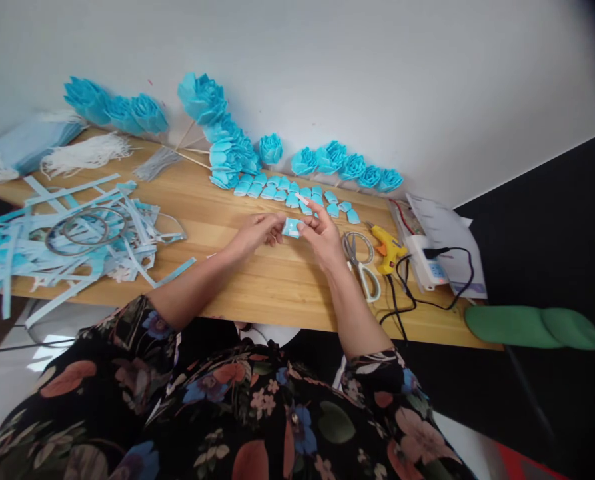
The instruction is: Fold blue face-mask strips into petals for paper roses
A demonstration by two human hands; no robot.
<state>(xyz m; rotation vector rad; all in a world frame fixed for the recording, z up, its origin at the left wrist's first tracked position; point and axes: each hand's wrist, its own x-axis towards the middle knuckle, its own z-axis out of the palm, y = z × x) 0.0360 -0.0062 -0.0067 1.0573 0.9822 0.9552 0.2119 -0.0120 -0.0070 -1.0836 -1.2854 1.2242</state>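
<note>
A small light-blue fabric piece is held up over the middle of the table, between my two hands. My left hand pinches its left edge. On the opposite edge, the thumb and finger of my right hand are closed, with the index finger raised. Just beyond my hands, folded blue petal pieces lie in rows. Right of my right hand are white-handled scissors, a roll of tape and a yellow glue gun.
Blue fabric flowers stand along the wall, some on sticks. Cut strips pile up at the left, near white cords and a grey wire bundle. A power strip with black cables sits at the right, beside a green object.
</note>
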